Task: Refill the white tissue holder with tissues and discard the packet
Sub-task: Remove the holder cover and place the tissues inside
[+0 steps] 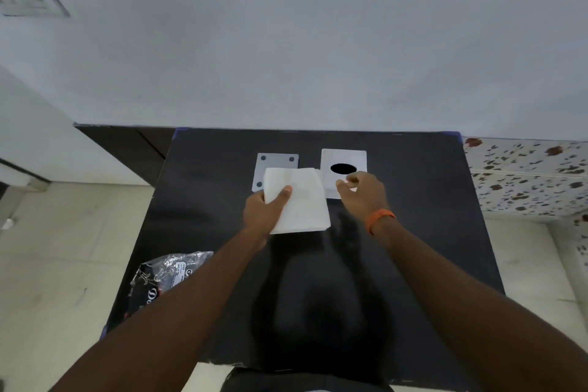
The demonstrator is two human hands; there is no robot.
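Now, left hand [265, 210] gripping tissues [299, 200] — long axis toward wall, right hand [362, 189] on holder [343, 157]

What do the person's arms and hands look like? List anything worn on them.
Both arms are bare from the lower edge of the picture to the hands: no sleeves, no gloves. The right hand has an orange band around the wrist, plain, with no marking that can be read. The left hand and its wrist carry nothing. No rings show on the fingers.
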